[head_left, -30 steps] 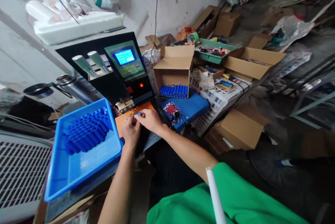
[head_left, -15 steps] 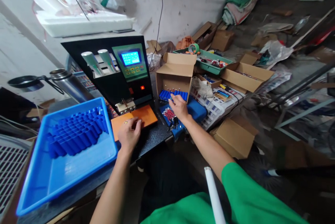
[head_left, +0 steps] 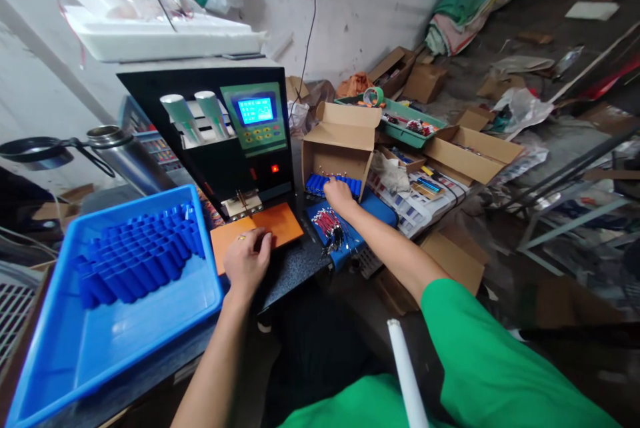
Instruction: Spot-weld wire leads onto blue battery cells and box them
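Note:
My left hand [head_left: 247, 259] rests on the orange board [head_left: 285, 224] in front of a black spot welder [head_left: 203, 168], its fingers curled down; whatever lies under them is hidden. To the right, my right hand [head_left: 340, 196] is at the opening of a cardboard box [head_left: 345, 135]. Its fingers are bent closed against a row of blue cylindrical battery cells [head_left: 354, 186] with wire leads, and I cannot make out what is between them. Just below that hand, red and black wire leads [head_left: 331, 227] lie bunched on a blue cloth-like surface [head_left: 377, 209].
A blue tray [head_left: 145, 348] at left holds many blue cells [head_left: 135, 258]. Behind it stand a steel flask [head_left: 130, 158] and its cup lid [head_left: 35, 153]. A green bin [head_left: 407, 131] and open cartons [head_left: 473, 155] sit at the back right. A white stick [head_left: 407, 375] juts up near my body.
My right hand has moved slightly deeper toward the row of cells, and its fingers have drawn closed. The left hand stays on the orange board. The view has shifted a little.

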A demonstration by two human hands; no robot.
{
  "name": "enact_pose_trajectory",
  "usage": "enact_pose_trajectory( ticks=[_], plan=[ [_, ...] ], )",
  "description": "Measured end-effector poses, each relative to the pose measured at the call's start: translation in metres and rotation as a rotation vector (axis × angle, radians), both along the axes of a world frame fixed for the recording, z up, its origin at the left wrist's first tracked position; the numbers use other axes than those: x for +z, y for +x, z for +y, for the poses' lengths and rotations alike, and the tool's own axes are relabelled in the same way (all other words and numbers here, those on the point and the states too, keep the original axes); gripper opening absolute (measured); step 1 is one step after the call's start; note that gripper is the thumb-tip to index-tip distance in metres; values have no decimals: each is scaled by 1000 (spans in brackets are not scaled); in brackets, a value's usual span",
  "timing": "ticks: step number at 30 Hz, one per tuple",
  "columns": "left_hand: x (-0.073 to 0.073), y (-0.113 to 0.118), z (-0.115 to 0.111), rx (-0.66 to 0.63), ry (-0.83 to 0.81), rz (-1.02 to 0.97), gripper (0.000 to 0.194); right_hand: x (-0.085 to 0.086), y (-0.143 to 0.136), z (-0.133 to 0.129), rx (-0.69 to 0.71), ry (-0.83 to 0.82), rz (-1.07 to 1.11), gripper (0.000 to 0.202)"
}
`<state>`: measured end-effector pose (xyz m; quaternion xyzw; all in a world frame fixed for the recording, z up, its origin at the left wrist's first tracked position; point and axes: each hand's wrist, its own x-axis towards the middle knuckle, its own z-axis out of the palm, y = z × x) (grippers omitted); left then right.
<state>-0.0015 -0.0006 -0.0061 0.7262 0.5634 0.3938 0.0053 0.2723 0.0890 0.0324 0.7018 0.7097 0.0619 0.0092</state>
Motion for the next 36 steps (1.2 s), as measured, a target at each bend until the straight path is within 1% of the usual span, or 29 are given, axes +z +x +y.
enact_pose_trajectory(
  ticks=[4, 8, 10, 11, 14, 15, 17, 20, 23, 27, 32, 36],
  plan=[
    [1, 2, 0, 7, -15, -6, 30, 9, 2, 9, 6, -50, 3, 36],
    [0, 4, 1, 26, -44, -12, 32, 13, 8, 12, -26, -90, 6, 38],
    [-1, 5, 1, 29, -53, -18, 33, 13, 12, 9, -26, -70, 54, 36],
    [-1, 5, 1, 27, -58, -22, 33, 12, 15, 5, -16, -31, 98, 34],
    [0, 6, 0, 29, -66, -31, 33, 4, 26, -8, 12, 118, 286, 30],
    [0, 6, 0, 34, -65, -32, 33, -1, 29, -12, 5, 128, 354, 29],
    [1, 6, 1, 48, -57, -33, 33, -13, 35, -19, -32, 66, 470, 25],
    [1, 5, 1, 59, -53, -31, 34, -31, 38, -23, -82, -40, 584, 20],
    [2, 4, 1, 51, -73, -30, 34, -41, 37, -22, -62, -53, 668, 14],
    [5, 4, 0, 50, -102, -39, 33, -44, 38, -23, -37, -41, 686, 14],
    [6, 6, 1, 61, -88, -35, 34, -44, 42, -29, -39, -85, 687, 14],
    [7, 7, 1, 69, -107, -32, 32, -40, 41, -31, -54, -50, 659, 20]
  ],
)
